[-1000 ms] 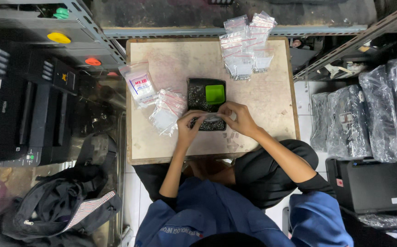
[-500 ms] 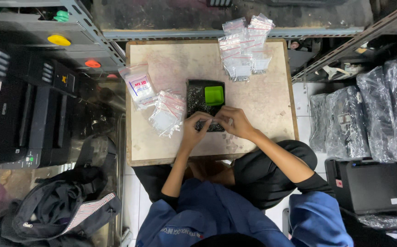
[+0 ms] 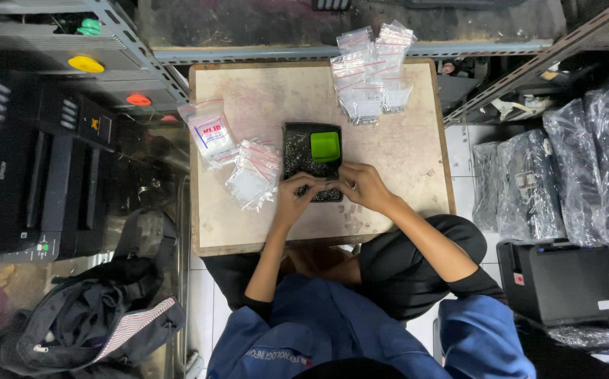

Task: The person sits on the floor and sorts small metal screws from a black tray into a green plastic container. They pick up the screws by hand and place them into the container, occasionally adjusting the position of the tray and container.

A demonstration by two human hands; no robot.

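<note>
Tray (image 3: 303, 156), black and stiff, sits mid-table (image 3: 403, 147), full of tiny loose parts, probably light and easily spilled. The left hand (image 3: 296, 198) and right hand (image 3: 362, 185) meet at its near edge, fingertips pinched together on something too small to identify.

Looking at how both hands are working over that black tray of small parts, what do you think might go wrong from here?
1. Both the left hand and right hand crowd the near end of the black rectangular tray of tiny dark parts; a nudge might scatter them over the beige tabletop.
2. The loose pile of clear zip bags lies right beside the left hand, so a wrist could sweep some away.
3. The green scoop sits loose in the tray and might tip out.
</note>
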